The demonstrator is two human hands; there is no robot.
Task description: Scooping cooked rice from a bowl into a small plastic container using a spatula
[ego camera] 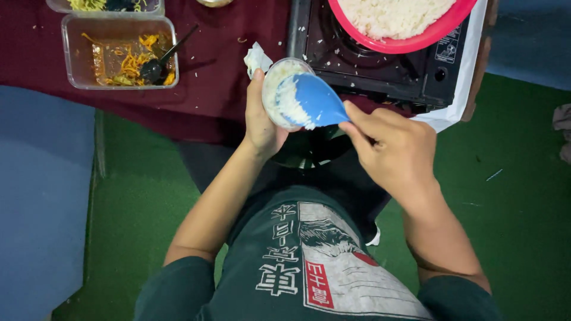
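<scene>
Left hand [260,122] is wrapped around a small clear cup [284,89], tilted toward the person, and the right hand [389,148] pinches the handle of a blue rice paddle [313,101] whose blade lies right across the cup's mouth, pressing white rice [290,102] in. So both hands are closed on something, and they meet at the cup, held out over the lap just short of the bench [208,77] edge. Here is the risk: the paddle looks wider than the cup's opening, so grains clinging to its edge could slide off the near rim and drop onto the dark shirt or the green floor [511,226] below. A crumpled bit of tissue [257,58] sits behind the left fingers; it is pinched loosely, it seems, and may slip. Push too hard and the thin cup could buckle in that grip. Beyond the right hand, a pink bowl [416,43] of rice rests on a black stove [380,71]; beyond the left, a clear tub [71,53] of orange leftovers with a black spoon [160,62], well apart.
</scene>
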